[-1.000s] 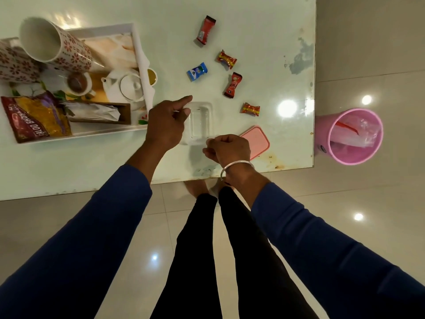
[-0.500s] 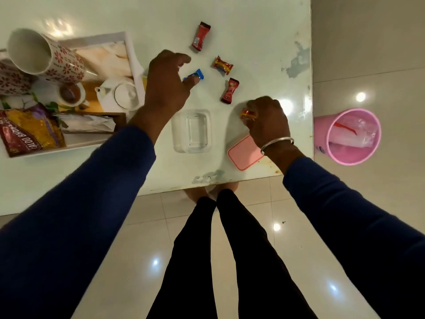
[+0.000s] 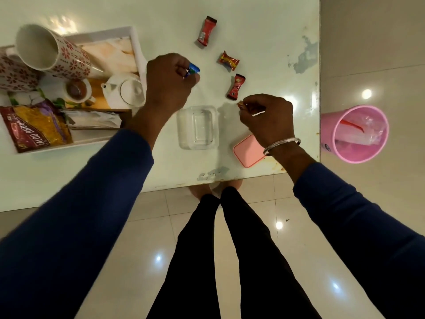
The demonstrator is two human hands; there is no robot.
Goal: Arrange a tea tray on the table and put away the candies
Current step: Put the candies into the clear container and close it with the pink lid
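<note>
My left hand point(image 3: 169, 85) pinches a blue candy point(image 3: 192, 69) just above and left of the clear plastic box point(image 3: 197, 127). My right hand point(image 3: 266, 118) pinches a small red-and-yellow candy point(image 3: 241, 104) to the right of that box. Three more wrapped candies lie on the table: a red one point(image 3: 206, 31) at the back, a red-and-yellow one point(image 3: 229, 61), and a dark red one point(image 3: 235, 86). The white tea tray point(image 3: 135, 49) at the left carries two flowered mugs point(image 3: 49, 51), a white teapot point(image 3: 124, 89), a small cup point(image 3: 77, 90) and a snack packet point(image 3: 34, 127).
The box's pink lid point(image 3: 247, 151) lies near the table's front right corner, partly under my right wrist. A pink bin point(image 3: 358, 133) with plastic inside stands on the floor to the right of the table. My legs are below the front table edge point(image 3: 207, 180).
My left hand has lifted the blue candy off the table. My right hand has picked up the red-and-yellow candy and drawn it back toward the clear box.
</note>
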